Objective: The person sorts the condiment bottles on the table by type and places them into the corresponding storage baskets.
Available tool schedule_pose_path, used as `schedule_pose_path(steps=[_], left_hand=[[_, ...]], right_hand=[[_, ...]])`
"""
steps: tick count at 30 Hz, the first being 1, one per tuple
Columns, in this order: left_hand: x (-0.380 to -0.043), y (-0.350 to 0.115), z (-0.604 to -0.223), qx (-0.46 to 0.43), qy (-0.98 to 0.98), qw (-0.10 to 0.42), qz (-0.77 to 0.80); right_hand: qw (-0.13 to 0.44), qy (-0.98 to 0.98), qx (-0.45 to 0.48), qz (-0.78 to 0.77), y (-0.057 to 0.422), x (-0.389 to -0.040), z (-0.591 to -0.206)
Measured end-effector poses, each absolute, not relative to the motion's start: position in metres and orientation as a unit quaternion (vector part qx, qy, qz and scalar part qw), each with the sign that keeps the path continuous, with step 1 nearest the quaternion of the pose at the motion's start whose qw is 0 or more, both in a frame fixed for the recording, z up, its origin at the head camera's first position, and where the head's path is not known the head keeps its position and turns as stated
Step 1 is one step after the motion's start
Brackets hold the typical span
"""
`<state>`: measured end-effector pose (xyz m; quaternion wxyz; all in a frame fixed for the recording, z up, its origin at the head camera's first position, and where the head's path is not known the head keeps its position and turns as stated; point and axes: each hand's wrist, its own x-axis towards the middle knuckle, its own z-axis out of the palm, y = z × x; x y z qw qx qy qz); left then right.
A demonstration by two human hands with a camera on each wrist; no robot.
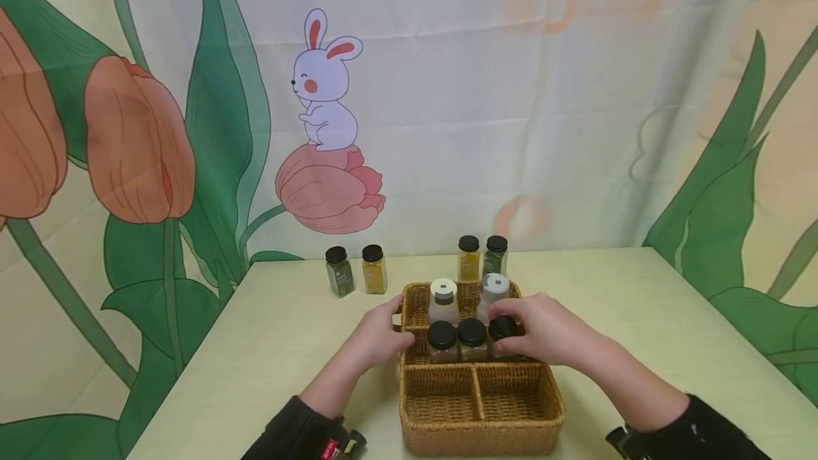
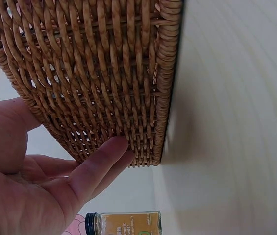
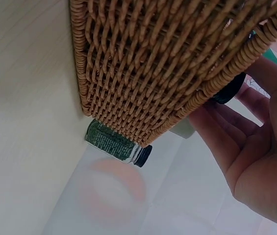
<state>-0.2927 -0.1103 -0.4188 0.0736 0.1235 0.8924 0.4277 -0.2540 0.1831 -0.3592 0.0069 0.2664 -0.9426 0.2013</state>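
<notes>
A wicker basket [image 1: 482,439] with compartments stands on the table. My left hand [image 1: 377,332] holds its left side, thumb at the rim; in the left wrist view its fingers [image 2: 101,164] lie against the woven outer wall. My right hand [image 1: 543,329] pinches the black cap of a spice jar [image 1: 503,327] at the right end of the middle compartment. Beside that jar stand two more black-capped jars [image 1: 442,339] [image 1: 473,338]. From the right wrist, the basket wall hides most of the held jar, leaving its black cap [image 3: 230,89] visible.
Two white-capped bottles [image 1: 444,300] [image 1: 494,293] occupy the back compartment. Behind the basket are a yellow spice jar [image 1: 469,261] and a green one [image 1: 495,258]. Another green jar [image 1: 341,274] and yellow jar [image 1: 374,272] stand back left. A printed curtain [image 1: 447,126] hangs behind the table.
</notes>
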Motion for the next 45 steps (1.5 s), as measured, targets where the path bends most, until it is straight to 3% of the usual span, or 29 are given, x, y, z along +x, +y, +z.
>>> schedule_pose_path(steps=[11, 21, 30, 45], left_hand=[[-0.292, -0.111, -0.418, 0.122, 0.897, 0.071, 0.418], [-0.292, -0.111, -0.418, 0.123, 0.896, 0.069, 0.42], [-0.292, -0.111, -0.419, 0.124, 0.897, 0.068, 0.418], [-0.293, -0.111, -0.418, 0.123, 0.899, 0.069, 0.415]], right_hand=[[0.012, -0.932, 0.291, 0.215, 0.188, -0.251, -0.351], [0.101, -0.934, 0.259, 0.225, 0.196, -0.258, -0.334], [0.13, -0.933, 0.25, 0.222, 0.209, -0.269, -0.33], [0.121, -0.946, 0.206, 0.219, 0.237, -0.295, -0.332]])
